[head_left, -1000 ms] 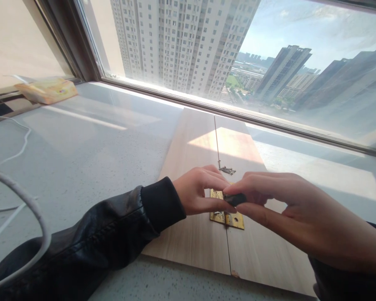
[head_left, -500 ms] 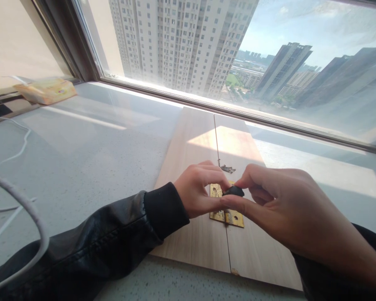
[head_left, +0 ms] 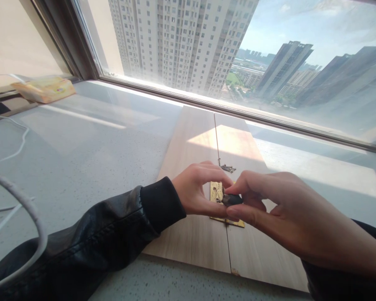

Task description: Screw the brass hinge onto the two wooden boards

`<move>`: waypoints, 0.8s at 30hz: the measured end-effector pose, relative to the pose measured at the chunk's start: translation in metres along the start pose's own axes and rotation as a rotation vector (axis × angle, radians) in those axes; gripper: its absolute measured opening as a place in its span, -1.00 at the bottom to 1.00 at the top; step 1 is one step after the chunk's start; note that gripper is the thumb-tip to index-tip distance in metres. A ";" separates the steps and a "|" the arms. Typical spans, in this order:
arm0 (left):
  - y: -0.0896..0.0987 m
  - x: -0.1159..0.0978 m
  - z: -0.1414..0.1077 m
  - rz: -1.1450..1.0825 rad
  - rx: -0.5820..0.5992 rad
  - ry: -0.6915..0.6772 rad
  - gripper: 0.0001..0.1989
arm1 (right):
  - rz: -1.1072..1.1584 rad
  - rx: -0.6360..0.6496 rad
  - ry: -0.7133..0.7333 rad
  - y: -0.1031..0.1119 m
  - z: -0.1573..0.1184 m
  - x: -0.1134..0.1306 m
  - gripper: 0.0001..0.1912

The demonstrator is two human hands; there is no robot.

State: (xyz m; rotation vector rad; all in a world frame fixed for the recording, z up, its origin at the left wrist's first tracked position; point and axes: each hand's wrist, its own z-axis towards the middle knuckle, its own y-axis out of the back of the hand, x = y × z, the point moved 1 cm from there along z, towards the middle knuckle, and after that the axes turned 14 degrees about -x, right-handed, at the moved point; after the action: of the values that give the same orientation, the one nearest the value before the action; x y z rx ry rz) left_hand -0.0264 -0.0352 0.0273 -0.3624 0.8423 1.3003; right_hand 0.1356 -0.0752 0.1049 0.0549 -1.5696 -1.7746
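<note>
Over a brass-coloured hinge (head_left: 217, 191), my right hand (head_left: 269, 205) pinches a small black object (head_left: 233, 200) between thumb and fingers. My left hand (head_left: 199, 188) curves around the left end of that object, its thumb and index fingertips close to it; whether they grip it is hard to tell. The hinge lies across the seam of two pale wooden boards (head_left: 194, 242), partly hidden by both hands. Just beyond the fingers, several screws (head_left: 228, 168) lie in a small pile on the boards.
The boards rest on a speckled white sill (head_left: 119, 159) below a large window. A tissue pack (head_left: 45, 90) sits at the far left. White cables (head_left: 34, 217) loop along the left side, one in front of my left sleeve.
The black object has turned, and more of its left end shows. My right hand has shifted slightly down, and my left fingertips have parted a little.
</note>
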 end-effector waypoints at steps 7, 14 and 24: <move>-0.003 -0.003 0.001 0.105 -0.122 -0.013 -0.79 | -0.294 -0.242 0.105 -0.007 0.005 0.005 -0.72; -0.002 0.004 0.002 0.029 -0.016 -0.080 -0.82 | -0.045 -0.047 -0.034 0.002 0.001 -0.004 -0.79; -0.002 0.002 0.003 0.085 -0.002 -0.149 -0.73 | -0.055 -0.045 -0.009 0.004 -0.002 -0.004 -0.82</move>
State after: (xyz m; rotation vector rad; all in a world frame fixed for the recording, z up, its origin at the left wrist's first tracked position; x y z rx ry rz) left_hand -0.0237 -0.0322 0.0279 -0.2299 0.7371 1.3893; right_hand 0.1415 -0.0743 0.1063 0.0684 -1.5471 -1.8548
